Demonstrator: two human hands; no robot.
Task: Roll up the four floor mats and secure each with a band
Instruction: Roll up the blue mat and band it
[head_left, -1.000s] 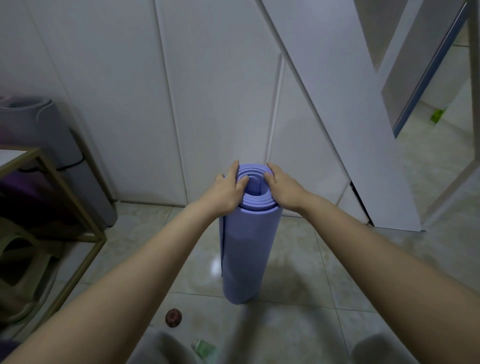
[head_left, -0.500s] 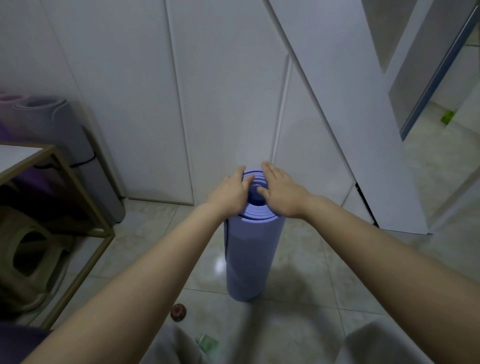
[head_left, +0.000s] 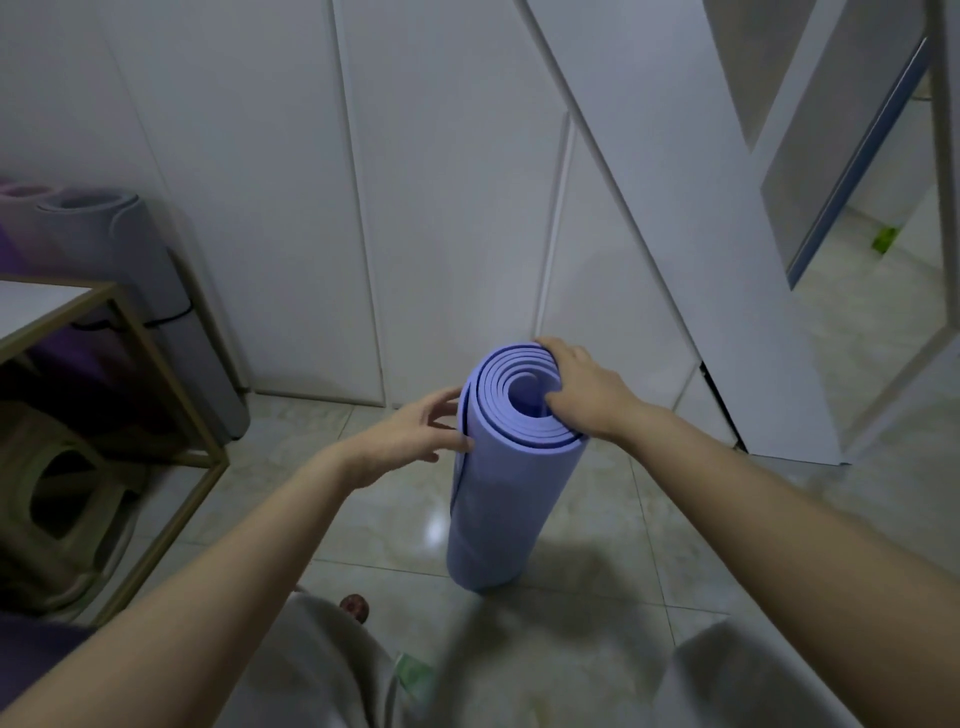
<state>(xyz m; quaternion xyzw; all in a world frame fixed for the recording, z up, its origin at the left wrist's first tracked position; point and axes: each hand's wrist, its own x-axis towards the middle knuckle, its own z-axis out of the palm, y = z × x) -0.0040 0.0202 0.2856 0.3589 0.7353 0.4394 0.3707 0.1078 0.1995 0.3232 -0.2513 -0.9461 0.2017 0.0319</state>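
Right hand (head_left: 582, 397): clamps the top rim of the rolled mat (head_left: 498, 509), thumb hooked into the hollow core and fingers curled over the far edge.

Left hand (head_left: 415, 436): spread and relaxed, fingertips touching the roll's outer side just under the rim, where the loose flap ends.

Mat: blue-violet, wound into a coil and standing upright on the tiled floor (head_left: 597, 519) directly beneath the right hand. No band shows anywhere on it.

Step in hand: judged as tightening and squaring the coil end-on, with the rolling done and the securing not yet started.

Next move: a band has to go round the roll, which calls for one hand to keep the flap pinned so the coil does not spring loose while the other fetches and stretches the band over the top.

Below the left forearm: a small brown round thing (head_left: 355, 607) lies on the tiles by the person's knee; whether it is a band cannot be told.

Far beyond the left hand: a grey mat (head_left: 140, 291), rolled and cinched with a black band (head_left: 171, 317), leans by the wall behind a gold-framed table (head_left: 156, 358).

Behind both hands: white doors (head_left: 441, 208).
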